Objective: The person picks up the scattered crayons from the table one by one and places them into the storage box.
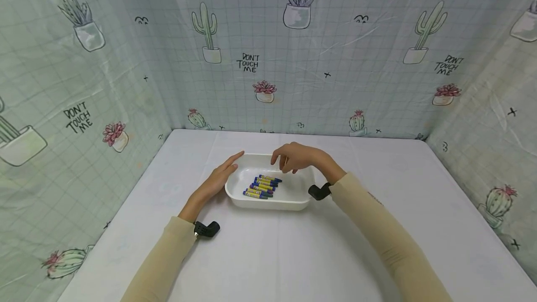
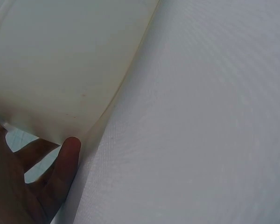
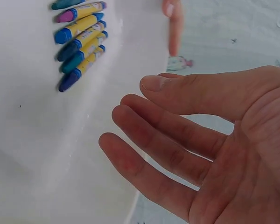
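A white oval tray (image 1: pixel 289 204) stands on the table, holding several crayons (image 1: pixel 262 187) in yellow-and-blue wrappers, laid side by side in a slanting row. My left hand (image 1: pixel 215 181) rests against the tray's left end, its fingers fairly straight. In the left wrist view, that hand's thumb (image 2: pixel 70 156) touches the tray wall (image 2: pixel 70 60). Over the tray's back right part hovers my right hand (image 1: pixel 297 156), its fingers loosely bent and holding nothing. The right wrist view shows its bare fingers (image 3: pixel 144 130) apart from the crayons (image 3: pixel 84 39), whose tips are blue, teal and purple.
A white cloth covers the table (image 1: pixel 268 255). Behind and at both sides hangs a sheet (image 1: pixel 335 97) printed with cacti. Each wrist wears a black camera mount, one left (image 1: pixel 207 229) and one right (image 1: pixel 319 192).
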